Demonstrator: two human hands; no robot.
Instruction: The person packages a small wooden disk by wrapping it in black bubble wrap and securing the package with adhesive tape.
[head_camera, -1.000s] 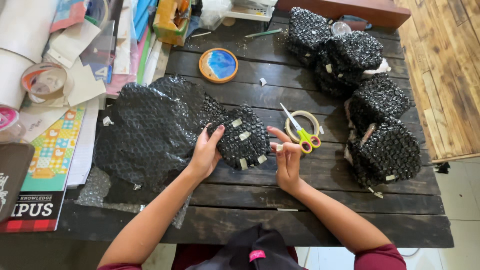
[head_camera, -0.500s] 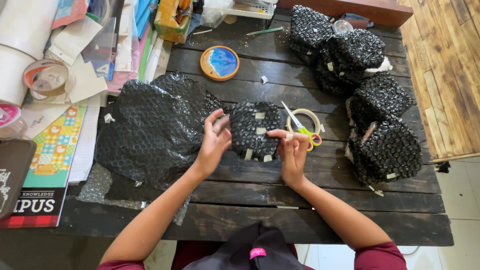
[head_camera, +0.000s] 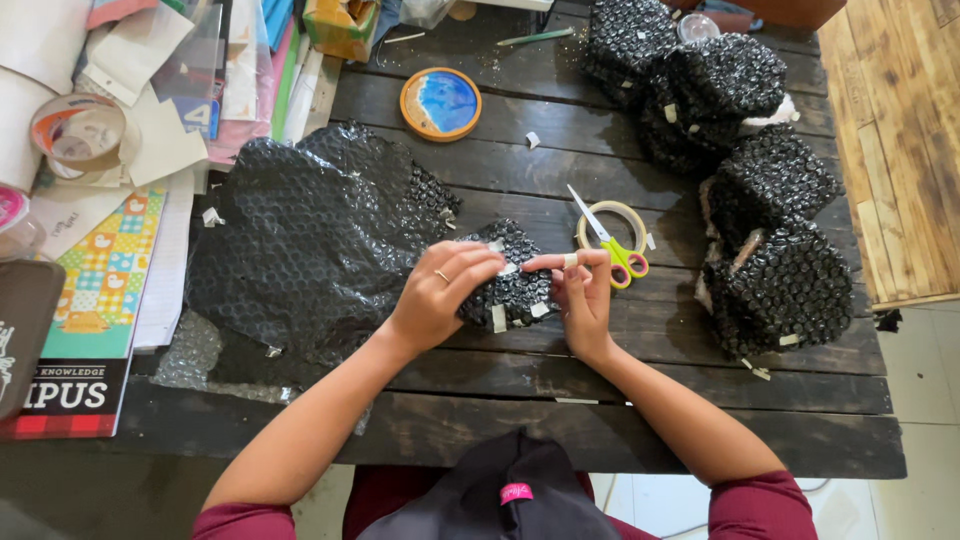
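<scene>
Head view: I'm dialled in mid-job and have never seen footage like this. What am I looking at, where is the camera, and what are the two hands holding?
There is no machine here. A person works with bare hands, and the one camera sits on their head, looking down at a dark wooden table.

The left hand and the right hand both grip a small bundle wrapped in black bubble wrap, with pale tape strips on it.

To the left of it lies a loose sheet of black bubble wrap. Just right of the hands are scissors with yellow-green and pink handles lying across a tape roll. Further right sits a pile of finished wrapped bundles. A round blue coaster lies further back, and papers and books crowd the left edge.
</scene>
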